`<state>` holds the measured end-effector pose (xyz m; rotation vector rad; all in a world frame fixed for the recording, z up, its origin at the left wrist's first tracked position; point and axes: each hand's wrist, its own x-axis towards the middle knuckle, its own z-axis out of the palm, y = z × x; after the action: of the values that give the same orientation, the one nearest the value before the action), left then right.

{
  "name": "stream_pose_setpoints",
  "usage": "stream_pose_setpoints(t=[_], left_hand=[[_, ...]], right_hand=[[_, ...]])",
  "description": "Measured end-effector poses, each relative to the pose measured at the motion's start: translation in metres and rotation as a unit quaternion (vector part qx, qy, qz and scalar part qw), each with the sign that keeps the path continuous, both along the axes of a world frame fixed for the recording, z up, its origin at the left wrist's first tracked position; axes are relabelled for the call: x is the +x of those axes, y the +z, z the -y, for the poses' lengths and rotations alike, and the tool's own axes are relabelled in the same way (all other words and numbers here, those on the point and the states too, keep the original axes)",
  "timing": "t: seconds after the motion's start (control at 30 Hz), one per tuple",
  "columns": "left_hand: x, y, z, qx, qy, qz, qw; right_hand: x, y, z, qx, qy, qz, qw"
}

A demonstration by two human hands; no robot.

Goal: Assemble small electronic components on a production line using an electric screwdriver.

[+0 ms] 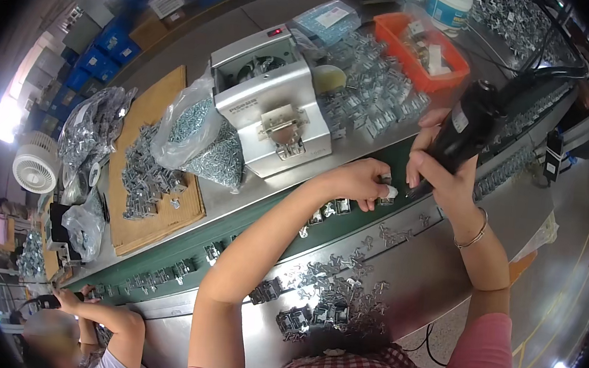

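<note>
Our left hand (366, 183) pinches a metal fitting (386, 200) on the green belt (344, 229); our right hand (444, 170) is wrapped round a black screwdriver (463, 125). We cannot tell which fittings are finished; loose clips (352, 287) heaped on the table (445, 267) look unused.

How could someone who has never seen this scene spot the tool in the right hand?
Find the long green belt running diagonally across the picture. On the picture's right, the right hand grips a thick black tool, its tip pointing down-left toward the left hand. Its bulky black body sets it apart from the small silvery metal parts.
</note>
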<state>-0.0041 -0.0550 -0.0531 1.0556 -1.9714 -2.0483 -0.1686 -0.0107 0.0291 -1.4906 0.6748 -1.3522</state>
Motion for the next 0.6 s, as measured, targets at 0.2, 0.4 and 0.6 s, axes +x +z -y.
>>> stream_pose_setpoints(t=[0.2, 0.4, 0.6], left_hand=[[-0.001, 0.020, -0.005, -0.122, -0.045, 0.135, 0.982], [0.002, 0.037, 0.004, -0.088, -0.137, 0.176, 0.971], [0.005, 0.023, 0.013, -0.077, -0.138, 0.140, 0.977]], right_hand=[[0.010, -0.007, -0.007, -0.017, 0.023, 0.009, 1.000], [0.021, -0.008, -0.009, -0.028, 0.037, 0.022, 0.999], [0.021, -0.019, -0.004, -0.030, 0.043, 0.007, 0.999]])
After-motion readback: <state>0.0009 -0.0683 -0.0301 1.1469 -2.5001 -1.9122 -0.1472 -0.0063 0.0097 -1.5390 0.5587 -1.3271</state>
